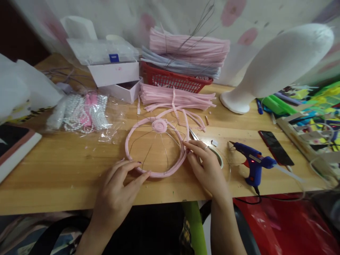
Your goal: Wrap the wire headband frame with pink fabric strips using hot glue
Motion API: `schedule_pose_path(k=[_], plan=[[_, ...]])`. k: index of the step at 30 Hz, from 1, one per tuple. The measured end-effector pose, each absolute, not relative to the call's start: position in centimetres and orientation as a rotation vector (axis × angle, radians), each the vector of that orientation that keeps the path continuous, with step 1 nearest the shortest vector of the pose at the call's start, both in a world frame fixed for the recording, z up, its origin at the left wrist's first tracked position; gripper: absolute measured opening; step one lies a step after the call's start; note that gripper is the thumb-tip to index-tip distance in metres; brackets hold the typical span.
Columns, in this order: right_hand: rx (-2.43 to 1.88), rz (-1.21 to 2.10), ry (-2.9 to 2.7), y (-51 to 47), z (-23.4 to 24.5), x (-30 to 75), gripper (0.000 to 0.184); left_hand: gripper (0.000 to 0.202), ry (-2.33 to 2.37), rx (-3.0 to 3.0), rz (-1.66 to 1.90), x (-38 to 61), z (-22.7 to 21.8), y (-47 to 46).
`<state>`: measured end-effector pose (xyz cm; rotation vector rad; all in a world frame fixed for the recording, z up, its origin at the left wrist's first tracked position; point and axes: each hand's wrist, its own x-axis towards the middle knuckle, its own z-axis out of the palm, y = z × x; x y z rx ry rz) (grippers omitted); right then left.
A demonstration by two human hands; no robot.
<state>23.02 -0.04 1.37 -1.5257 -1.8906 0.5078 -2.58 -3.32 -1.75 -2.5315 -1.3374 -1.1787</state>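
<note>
A ring wrapped in pink pipe cleaners (166, 173) lies on the table, with thin wires running inward to a coiled pink rosette (159, 125) at its far side. My left hand (117, 189) grips the ring's near left edge between thumb and fingers. At the ring's right side, my right hand (204, 164) pinches a pink pipe cleaner (187, 124) against the rim; its loose length arches up and back. Partly beneath my right hand are scissors (195, 135) and a roll of pale green tape (220, 159).
A blue glue gun (252, 161) and a phone (276, 147) lie at right. Behind are a pipe cleaner bundle (177, 96), a red basket (175, 79) and a white foam stand (278, 67). Bagged pearl strings (85, 111) and white boxes (114, 72) are at left.
</note>
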Motion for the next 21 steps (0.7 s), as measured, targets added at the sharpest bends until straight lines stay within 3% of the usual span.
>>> schedule_pose_path(k=[5,12,21], plan=[[-1.62,0.647,-1.632,0.3,1.3,22.3,0.024,0.031,-1.317,-2.517,-1.175,-2.8,-1.8,-3.2],[-1.713,0.51,-1.556,1.7,1.1,21.1,0.015,0.034,-1.296,-2.456,-1.075,-3.6,-2.4,-3.1],[-1.654,0.518,-1.525,-2.1,0.9,21.1,0.018,0.026,-1.462,-2.222,-1.101,-3.6,-2.6,-2.9]])
